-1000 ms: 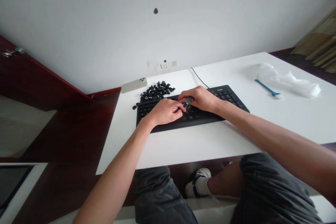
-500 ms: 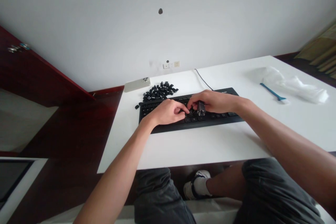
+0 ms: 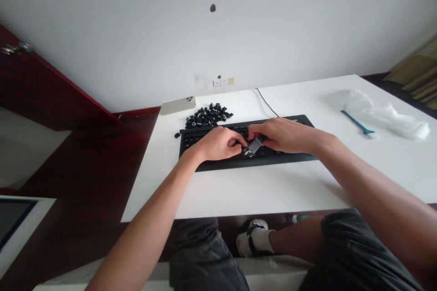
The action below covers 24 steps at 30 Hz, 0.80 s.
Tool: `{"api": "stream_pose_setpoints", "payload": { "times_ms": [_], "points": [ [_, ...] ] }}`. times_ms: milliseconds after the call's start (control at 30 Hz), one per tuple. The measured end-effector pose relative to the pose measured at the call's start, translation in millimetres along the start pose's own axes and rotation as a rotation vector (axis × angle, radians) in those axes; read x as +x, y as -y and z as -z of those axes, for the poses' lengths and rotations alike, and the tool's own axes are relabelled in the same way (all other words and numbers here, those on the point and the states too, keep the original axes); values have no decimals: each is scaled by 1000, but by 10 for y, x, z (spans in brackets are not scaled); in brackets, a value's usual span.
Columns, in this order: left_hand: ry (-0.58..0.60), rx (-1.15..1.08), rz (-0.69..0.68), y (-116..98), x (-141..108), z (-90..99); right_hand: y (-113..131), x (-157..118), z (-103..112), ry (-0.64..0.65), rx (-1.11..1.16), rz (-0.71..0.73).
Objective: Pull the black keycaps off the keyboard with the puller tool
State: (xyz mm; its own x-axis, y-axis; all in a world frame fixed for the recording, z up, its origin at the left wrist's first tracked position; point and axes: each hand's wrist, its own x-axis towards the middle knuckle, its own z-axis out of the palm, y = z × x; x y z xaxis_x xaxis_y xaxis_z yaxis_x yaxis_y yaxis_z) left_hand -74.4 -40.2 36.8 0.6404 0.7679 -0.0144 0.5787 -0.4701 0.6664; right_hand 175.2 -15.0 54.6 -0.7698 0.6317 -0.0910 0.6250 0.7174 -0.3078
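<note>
Your right hand (image 3: 280, 134) pinches a grey tool (image 3: 256, 145); your left hand (image 3: 218, 144) is curled, grip can't tell | keyboard (image 3: 262, 159): toward table's (image 3: 218, 195) left edge | risk: nudging it back could scatter loose keys (image 3: 206, 117) | phone (image 3: 175, 106): far left corner; wall (image 3: 143, 36) behind

Keyboard (image 3: 273, 158) is black, keycaps (image 3: 206, 117) black too, worktop (image 3: 256, 195) plain white, tool (image 3: 256, 144) kinda grey, brush (image 3: 357, 122) mostly blue, phone (image 3: 177, 106) pale silvery, door (image 3: 41, 84) deep red.
</note>
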Motion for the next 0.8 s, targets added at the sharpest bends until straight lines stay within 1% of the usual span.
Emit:
{"api": "stream_pose_setpoints", "payload": {
  "times_ms": [233,367,467,567,700,800],
  "points": [
    [-9,-10,-25,55,7,-22,-12,81,-39,-7,103,31],
    [-14,-22,-26,60,-1,-30,-1,66,-35,-22,98,57],
    [-52,-28,-26,50,-4,-37,56,43,-29,-20,95,83],
    [-73,24,-17,23,-5,-39,138,27,-38,-13,49,82],
    [-50,130,-11,-11,-9,-29,243,3,-43,-10,-62,73],
    [-41,168,-31,-10,-10,-33,301,-26,-29,10,-110,65]
  ]
}}
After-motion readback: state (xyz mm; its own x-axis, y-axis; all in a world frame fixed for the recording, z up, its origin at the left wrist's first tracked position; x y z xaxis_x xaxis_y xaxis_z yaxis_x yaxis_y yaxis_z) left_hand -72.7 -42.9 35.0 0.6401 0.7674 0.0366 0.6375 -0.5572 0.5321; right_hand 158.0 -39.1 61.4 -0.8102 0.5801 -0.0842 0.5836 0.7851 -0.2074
